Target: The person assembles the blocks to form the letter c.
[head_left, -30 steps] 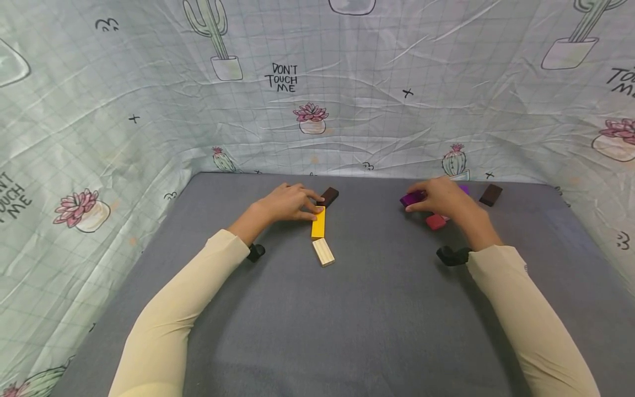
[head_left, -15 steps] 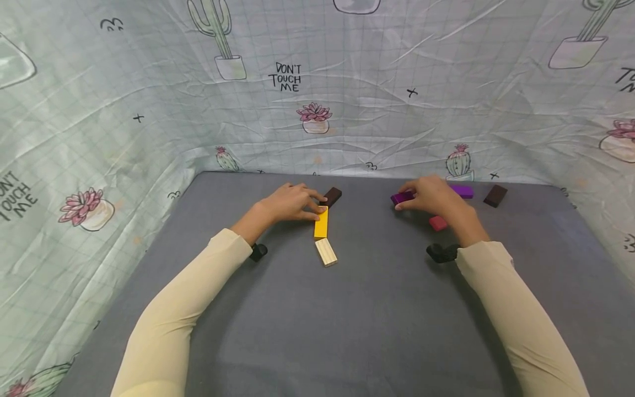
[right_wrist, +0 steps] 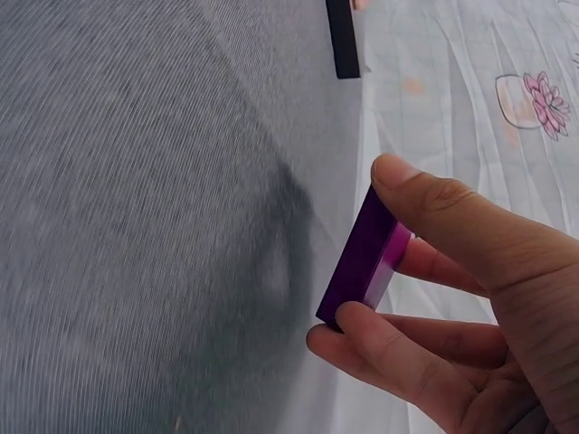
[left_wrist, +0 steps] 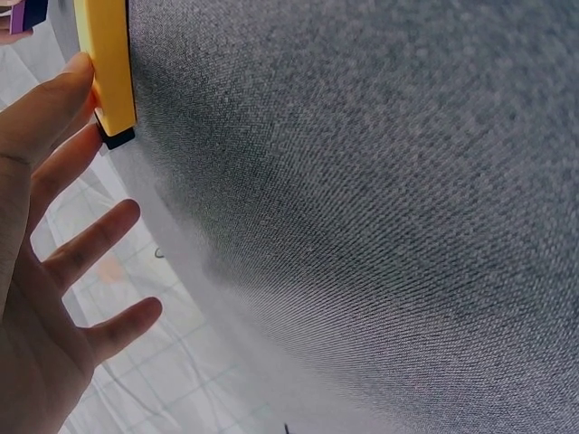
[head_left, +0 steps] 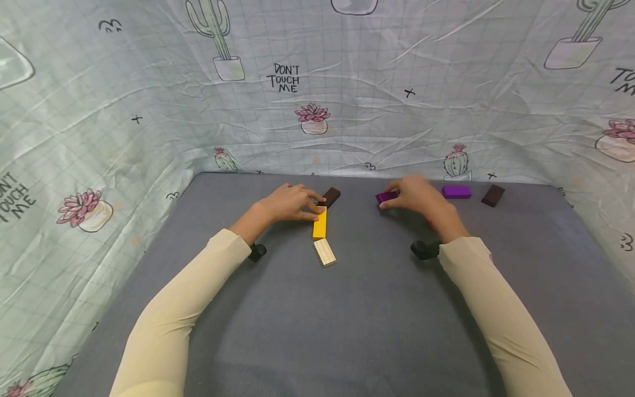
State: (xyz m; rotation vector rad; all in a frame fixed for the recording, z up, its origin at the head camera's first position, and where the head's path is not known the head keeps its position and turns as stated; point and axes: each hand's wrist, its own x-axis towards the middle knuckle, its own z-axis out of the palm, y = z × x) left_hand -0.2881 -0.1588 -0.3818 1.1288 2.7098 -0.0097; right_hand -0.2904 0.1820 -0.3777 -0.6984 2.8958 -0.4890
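Observation:
My left hand [head_left: 290, 203] rests beside a yellow block [head_left: 319, 223], its thumb and a fingertip touching the block's far end. The other fingers are spread and hold nothing in the left wrist view. A dark brown block [head_left: 332, 196] lies at the yellow block's far end, and a pale wood block [head_left: 324, 252] at its near end. My right hand [head_left: 415, 194] pinches a purple block [right_wrist: 357, 258] between thumb and fingers, raised off the table in the right wrist view. It is to the right of the dark brown block.
Another purple block [head_left: 456, 192] and a second dark brown block [head_left: 493, 195] lie at the back right of the grey table [head_left: 357, 320]. A red block [head_left: 430, 224] is mostly hidden behind my right wrist. A printed cloth [head_left: 367, 110] rises behind the table.
My right hand has moved left with the purple block, toward the dark brown and yellow blocks. The purple block behind has come into full view. My left hand has stayed in place.

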